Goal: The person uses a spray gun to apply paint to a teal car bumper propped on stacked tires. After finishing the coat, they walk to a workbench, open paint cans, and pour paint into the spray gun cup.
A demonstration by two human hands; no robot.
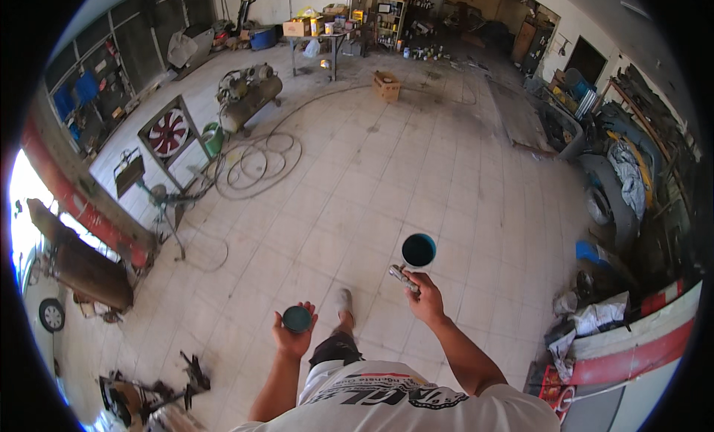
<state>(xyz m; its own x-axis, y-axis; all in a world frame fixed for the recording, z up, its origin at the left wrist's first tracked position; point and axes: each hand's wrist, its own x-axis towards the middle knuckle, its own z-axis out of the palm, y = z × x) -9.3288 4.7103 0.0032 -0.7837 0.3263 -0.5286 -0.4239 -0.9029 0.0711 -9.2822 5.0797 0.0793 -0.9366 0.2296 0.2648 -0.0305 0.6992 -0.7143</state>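
Left hand: the bare left hand (292, 344) is palm up, its fingers curled around the edge of 1 round dark-teal disc (297, 319) with a thin pale rim; whether it is a flat lid or a shallow cup, I cannot tell.
Right hand: the fingers of the bare right hand (426, 298) are clamped on 1 silver metal spray-gun-like tool (404, 276), held out in front of the body.
Cup: 1 round pale-rimmed cup with a dark teal inside (419, 238) sits just beyond the tool, its opening facing up; whether they are joined is unclear.
Gap: the 2 hands are well apart, disc on the left, tool and cup on the right.
Floor: pale square-tiled floor (357, 171) below; 1 light grey shoe (344, 299) shows between the hands.
Farther left: 1 brown-tanked air compressor (251, 108) stands near 1 red-bladed fan in a square frame (169, 133).
Back: 1 brown cardboard box (386, 87) on the floor; more boxes on the worktop (348, 33).
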